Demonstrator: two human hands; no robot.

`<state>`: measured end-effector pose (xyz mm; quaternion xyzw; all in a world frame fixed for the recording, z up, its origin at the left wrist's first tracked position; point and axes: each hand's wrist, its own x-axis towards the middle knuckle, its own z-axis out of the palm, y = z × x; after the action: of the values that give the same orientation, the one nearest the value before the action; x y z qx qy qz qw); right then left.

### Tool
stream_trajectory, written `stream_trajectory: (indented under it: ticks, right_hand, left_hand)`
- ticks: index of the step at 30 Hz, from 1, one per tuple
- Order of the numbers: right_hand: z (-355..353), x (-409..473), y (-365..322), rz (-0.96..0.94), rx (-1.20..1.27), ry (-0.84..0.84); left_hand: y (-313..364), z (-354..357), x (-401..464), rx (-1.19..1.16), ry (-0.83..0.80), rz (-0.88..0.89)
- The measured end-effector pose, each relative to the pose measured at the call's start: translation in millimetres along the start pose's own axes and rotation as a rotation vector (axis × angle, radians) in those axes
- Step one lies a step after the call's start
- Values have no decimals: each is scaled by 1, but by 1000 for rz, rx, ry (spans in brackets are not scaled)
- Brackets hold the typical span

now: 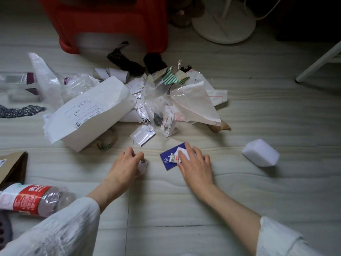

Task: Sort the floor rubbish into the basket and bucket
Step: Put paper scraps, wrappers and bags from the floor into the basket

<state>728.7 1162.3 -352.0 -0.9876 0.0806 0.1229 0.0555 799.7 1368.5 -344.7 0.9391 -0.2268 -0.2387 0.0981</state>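
Note:
A heap of rubbish (162, 100) lies on the pale floor: clear plastic, torn paper, fabric scraps. A large white mailer bag (88, 115) rests on its left side. My left hand (125, 163) curls round a small crumpled paper scrap (143, 166) on the floor. My right hand (195, 163) lies over small white paper scraps (181, 153) on top of a blue card (168, 160), fingers bent down onto them. A purple perforated basket edge (4, 231) shows at the bottom left. No bucket is seen.
A crushed red-labelled plastic bottle (35, 199) lies at lower left beside a brown paper bag (13, 167). A white foam block (261, 153) sits to the right. A red plastic stool (110, 21), a white fan base (224, 26) and a white furniture leg (317, 63) stand behind.

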Motion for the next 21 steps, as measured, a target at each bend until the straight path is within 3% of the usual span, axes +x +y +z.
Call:
stream_trajectory:
  ticks: [8,12,16,21]
  right_hand:
    - [-10,-8,-13,22,83,-21]
    - [-23,13,-20,49,156,-238]
    - [-24,20,-25,128,244,-342]
    - [-23,17,-25,193,168,-406]
  left_hand:
    - [7,6,-14,-146,46,-84]
    - [6,6,-24,-260,31,-163]
    - [4,1,-21,-381,-38,-232]
    - [5,-8,-28,-560,-10,-289]
